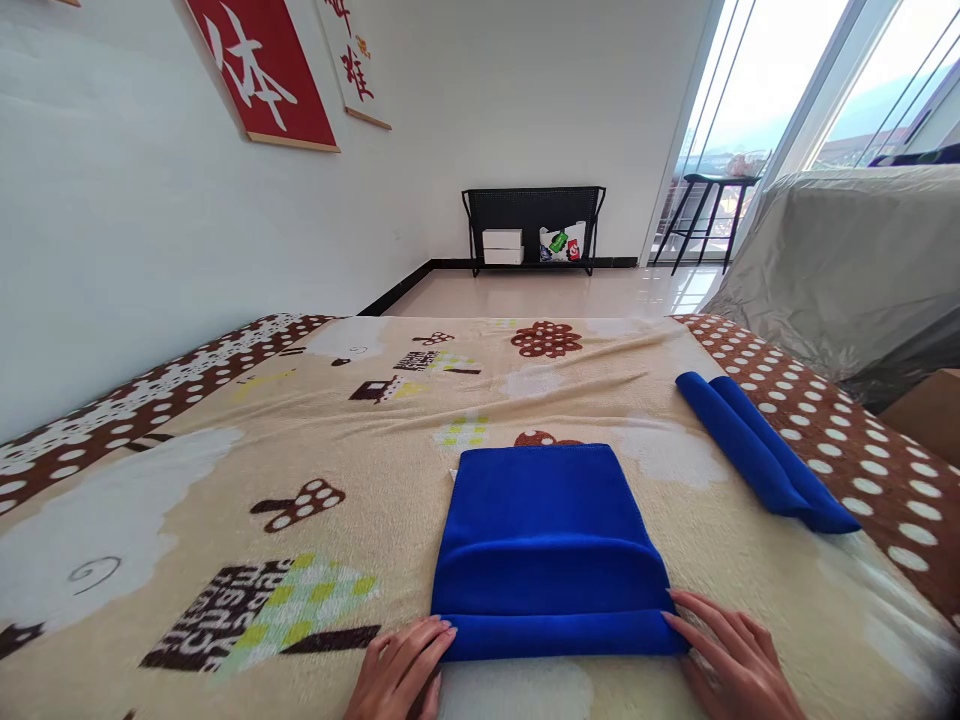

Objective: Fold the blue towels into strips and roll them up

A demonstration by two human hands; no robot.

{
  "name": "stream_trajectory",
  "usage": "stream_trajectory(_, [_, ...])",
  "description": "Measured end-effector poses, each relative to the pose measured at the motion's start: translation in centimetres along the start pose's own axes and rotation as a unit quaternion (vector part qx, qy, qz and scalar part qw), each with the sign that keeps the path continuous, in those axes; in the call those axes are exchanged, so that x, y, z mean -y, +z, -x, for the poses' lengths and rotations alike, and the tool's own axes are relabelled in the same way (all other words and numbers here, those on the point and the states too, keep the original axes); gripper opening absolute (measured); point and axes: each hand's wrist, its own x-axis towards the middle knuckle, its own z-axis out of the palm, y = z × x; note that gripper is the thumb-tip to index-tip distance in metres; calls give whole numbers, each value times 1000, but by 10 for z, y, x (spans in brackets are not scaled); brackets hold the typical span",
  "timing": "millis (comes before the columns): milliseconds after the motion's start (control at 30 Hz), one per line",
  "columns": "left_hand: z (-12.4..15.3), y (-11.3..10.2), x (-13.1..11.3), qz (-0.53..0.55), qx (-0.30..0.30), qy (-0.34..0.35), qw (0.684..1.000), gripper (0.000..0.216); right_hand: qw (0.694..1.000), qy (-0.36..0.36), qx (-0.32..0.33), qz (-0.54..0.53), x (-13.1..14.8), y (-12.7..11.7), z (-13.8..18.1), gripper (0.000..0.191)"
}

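On patterned blanket (300,420), blue towel (547,520), white wall (150,230), black rack (534,205)

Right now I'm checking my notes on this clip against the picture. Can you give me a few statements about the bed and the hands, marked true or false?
1. The left hand and the right hand rest at the near edge of the blue towel. True.
2. A rolled towel lies to the left of it. False: it lies to the right, apart from it.
3. Both towels lie on a bare wooden table. False: they lie on a patterned blanket.
4. A black shelf stands against the far wall. True.
5. The right hand is clenched in a fist. False: its fingers lie stretched out, tips at the towel's corner.
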Motion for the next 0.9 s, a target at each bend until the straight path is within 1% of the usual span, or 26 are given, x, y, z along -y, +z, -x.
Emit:
stream_trajectory(100, [0,11,6,8,3,-14,1000,41,1000,27,13,-7,0,6,-1,29])
stream_trajectory(200, [1,21,11,4,6,-36,999,44,997,72,30,-28,5,9,-6,25])
stream_trajectory(300, [3,22,12,18,1,-53,998,44,993,104,32,-40,9,6,-12,21])
stream_trajectory(333, [5,20,11,34,4,-64,997,44,993,102,34,-41,10,3,-13,20])
stream_trajectory(467, [10,12,1,89,-2,-129,988,39,997,56,47,-30,11,-3,-12,18])
stream_trajectory(533, [8,11,-6,68,-12,-137,988,37,997,74,30,-7,15,0,-11,19])
stream_trajectory(633, [-5,18,-22,-20,-53,-142,988,36,992,117,-36,27,33,8,-20,24])
stream_trajectory(667, [-12,22,-30,-41,-69,-141,987,37,992,114,-55,24,44,11,-26,26])
stream_trajectory(733, [-29,32,-51,-40,-80,-108,990,38,996,63,-68,-6,69,16,-43,30])
stream_trajectory(833, [-53,47,-78,-13,-71,-7,997,36,998,-26,-45,-45,102,18,-70,33])
stream_trajectory(900, [-58,53,-81,-32,-63,25,997,36,997,-53,-31,-36,109,18,-79,37])
